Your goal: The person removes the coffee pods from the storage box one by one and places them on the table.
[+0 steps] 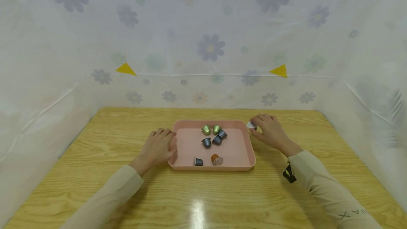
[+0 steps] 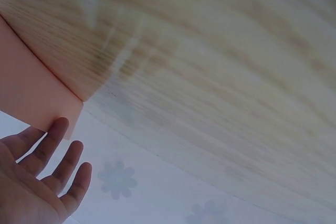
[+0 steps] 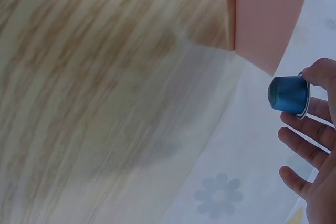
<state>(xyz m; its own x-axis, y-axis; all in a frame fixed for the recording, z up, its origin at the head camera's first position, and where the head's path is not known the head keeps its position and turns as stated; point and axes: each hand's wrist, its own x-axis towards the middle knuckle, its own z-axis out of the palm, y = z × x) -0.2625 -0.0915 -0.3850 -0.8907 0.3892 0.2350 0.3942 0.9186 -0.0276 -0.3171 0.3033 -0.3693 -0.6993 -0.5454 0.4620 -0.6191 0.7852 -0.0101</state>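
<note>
My right hand [image 1: 271,131] pinches a coffee capsule [image 3: 290,96] between thumb and fingers, just outside the right rim of a pink tray [image 1: 187,144]. The capsule has a blue body; its silver lid faces up in the head view. My left hand [image 1: 158,145] rests at the tray's left rim, loosely extended fingers [image 2: 59,129] against the outer wall in the left wrist view. Inside the tray, two green capsules [image 1: 206,129] lie at the back. Several dark capsules [image 1: 206,142] lie near the middle, another dark capsule [image 1: 198,162] and an orange-brown capsule [image 1: 215,158] along the front wall.
The tray stands on a wood-grain table [image 1: 133,193]. White flowered sheeting [image 1: 178,27] encloses the back and both sides. Two yellow triangles [image 1: 126,69] mark the back sheet. A black tag [image 1: 289,174] hangs by the right sleeve.
</note>
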